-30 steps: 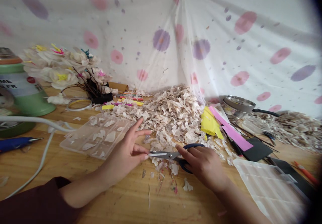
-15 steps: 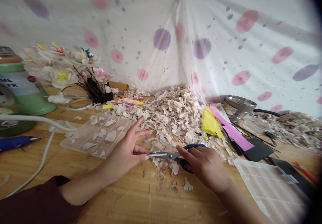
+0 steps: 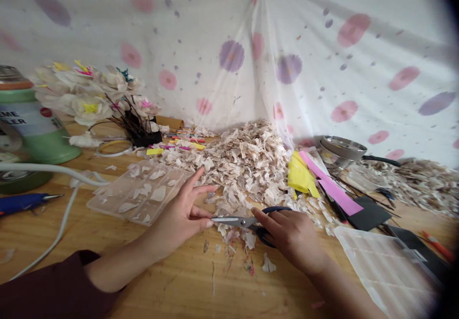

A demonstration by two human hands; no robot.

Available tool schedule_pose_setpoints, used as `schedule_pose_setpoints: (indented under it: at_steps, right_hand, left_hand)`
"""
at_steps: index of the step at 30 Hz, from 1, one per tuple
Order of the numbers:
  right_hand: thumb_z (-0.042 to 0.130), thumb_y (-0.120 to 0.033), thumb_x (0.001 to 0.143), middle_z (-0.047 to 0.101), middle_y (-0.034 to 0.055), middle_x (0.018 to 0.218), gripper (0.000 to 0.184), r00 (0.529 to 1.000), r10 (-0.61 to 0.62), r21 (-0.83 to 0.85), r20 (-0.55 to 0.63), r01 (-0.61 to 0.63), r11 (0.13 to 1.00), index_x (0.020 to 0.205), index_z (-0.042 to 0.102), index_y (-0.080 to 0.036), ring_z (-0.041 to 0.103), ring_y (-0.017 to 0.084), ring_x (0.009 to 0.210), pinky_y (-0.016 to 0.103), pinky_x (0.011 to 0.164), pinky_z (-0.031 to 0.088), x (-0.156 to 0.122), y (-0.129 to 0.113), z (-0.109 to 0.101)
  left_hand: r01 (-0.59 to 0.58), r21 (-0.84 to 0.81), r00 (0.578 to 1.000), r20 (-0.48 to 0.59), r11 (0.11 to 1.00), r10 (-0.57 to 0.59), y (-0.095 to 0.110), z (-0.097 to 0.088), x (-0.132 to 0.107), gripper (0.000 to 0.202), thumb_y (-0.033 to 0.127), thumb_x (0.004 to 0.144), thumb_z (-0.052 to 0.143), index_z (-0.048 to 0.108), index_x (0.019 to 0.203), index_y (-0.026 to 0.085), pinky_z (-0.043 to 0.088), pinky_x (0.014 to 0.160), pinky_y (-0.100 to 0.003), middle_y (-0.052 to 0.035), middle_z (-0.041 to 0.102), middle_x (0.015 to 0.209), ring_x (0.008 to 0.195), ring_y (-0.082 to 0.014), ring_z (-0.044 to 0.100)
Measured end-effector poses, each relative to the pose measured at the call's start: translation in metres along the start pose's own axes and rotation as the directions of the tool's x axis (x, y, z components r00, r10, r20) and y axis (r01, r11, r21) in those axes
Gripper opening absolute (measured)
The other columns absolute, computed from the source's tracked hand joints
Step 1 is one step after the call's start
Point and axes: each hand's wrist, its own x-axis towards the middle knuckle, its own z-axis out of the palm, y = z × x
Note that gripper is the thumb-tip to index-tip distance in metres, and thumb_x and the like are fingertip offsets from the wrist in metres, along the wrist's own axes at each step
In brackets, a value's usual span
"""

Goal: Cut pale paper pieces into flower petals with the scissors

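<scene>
My right hand [image 3: 292, 235] grips a pair of scissors [image 3: 234, 221] by its dark blue handles, with the blades pointing left and looking nearly closed. At the blade tips, the thumb and index finger of my left hand [image 3: 184, 211] are pinched together, the other fingers spread. Whatever sits in that pinch is too small or hidden to make out. Just beyond both hands rises a heap of pale, petal-like flakes [image 3: 251, 159]. Loose flakes and tiny coloured scraps [image 3: 249, 264] lie on the wood below the scissors.
To the left are a clear compartment box [image 3: 124, 192], white flowers [image 3: 89, 108] on dark stems, a green canister [image 3: 50, 139], a white cable [image 3: 66, 218] and a blue-handled tool [image 3: 25, 203]. Rightward lie yellow paper [image 3: 301, 174], pink strips [image 3: 340, 197], a metal pan [image 3: 342, 147] and a translucent tray [image 3: 383, 266].
Almost nothing differs. Both hands and the scissors hold the same position, with only a very slight shift of the whole view.
</scene>
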Motion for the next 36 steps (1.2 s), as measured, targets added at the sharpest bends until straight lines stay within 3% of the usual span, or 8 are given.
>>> schedule_pose_setpoints:
  at_steps: [10,15,19,24,30,36]
  right_hand:
    - [0.057,-0.016,0.086,0.065,-0.0005,0.06,0.029,0.997,0.08,0.052,0.011,-0.08,0.995,0.114,0.066,-0.014,0.057,0.015,0.049,0.028,0.049,0.029,0.0,-0.001,0.003]
    - [0.056,-0.014,0.082,0.072,0.0025,0.068,0.034,0.974,0.226,0.117,-0.029,-0.222,0.968,0.113,0.067,-0.015,0.063,0.016,0.053,0.026,0.051,0.035,-0.004,0.002,0.007]
    - [0.057,-0.018,0.081,0.074,0.002,0.069,0.033,0.937,0.349,0.101,0.029,-0.35,0.931,0.112,0.069,-0.019,0.065,0.017,0.053,0.026,0.051,0.036,-0.004,0.003,0.008]
    - [0.058,-0.025,0.081,0.075,0.0003,0.066,0.03,0.875,0.467,0.035,0.129,-0.475,0.879,0.109,0.069,-0.024,0.067,0.019,0.053,0.025,0.048,0.034,-0.004,0.004,0.009]
    - [0.061,-0.028,0.081,0.075,-0.0008,0.066,0.025,0.798,0.559,-0.026,0.225,-0.568,0.822,0.105,0.068,-0.028,0.069,0.02,0.055,0.023,0.047,0.032,-0.005,0.005,0.01]
    - [0.061,-0.025,0.081,0.074,-0.0012,0.064,0.02,0.777,0.581,-0.047,0.242,-0.588,0.807,0.1,0.067,-0.029,0.068,0.019,0.055,0.022,0.047,0.028,-0.003,0.005,0.008]
  left_hand:
    - [0.015,-0.008,1.0,0.002,1.0,-0.015,0.0,0.0,0.001,0.103,0.014,0.072,0.075,0.013,0.149,0.042,0.056,0.072,-0.029,-0.0137,0.048,0.144,0.077,-0.0151,0.073]
    - [0.087,-0.138,0.995,-0.044,0.987,-0.094,0.009,0.0,0.001,0.101,0.014,0.072,0.076,0.015,0.15,0.037,0.055,0.084,-0.034,-0.0132,0.052,0.14,0.082,-0.0152,0.072]
    - [0.13,-0.297,0.98,-0.106,0.946,-0.168,0.016,0.0,0.002,0.09,0.01,0.077,0.071,0.021,0.149,0.033,0.053,0.094,-0.038,-0.0118,0.056,0.136,0.089,-0.0158,0.071]
    - [0.128,-0.46,0.948,-0.203,0.879,-0.244,0.018,-0.001,0.007,0.077,-0.001,0.078,0.062,0.033,0.145,0.025,0.057,0.09,-0.033,-0.0107,0.066,0.122,0.088,-0.0155,0.071]
    - [0.127,-0.536,0.917,-0.257,0.835,-0.305,0.021,-0.001,0.011,0.069,-0.009,0.081,0.053,0.034,0.141,0.02,0.06,0.082,-0.024,-0.0111,0.069,0.117,0.09,-0.0145,0.072]
    - [0.113,-0.556,0.917,-0.262,0.824,-0.302,0.024,0.0,0.01,0.065,-0.011,0.083,0.049,0.036,0.138,0.021,0.06,0.081,-0.021,-0.0091,0.071,0.112,0.087,-0.0122,0.072]
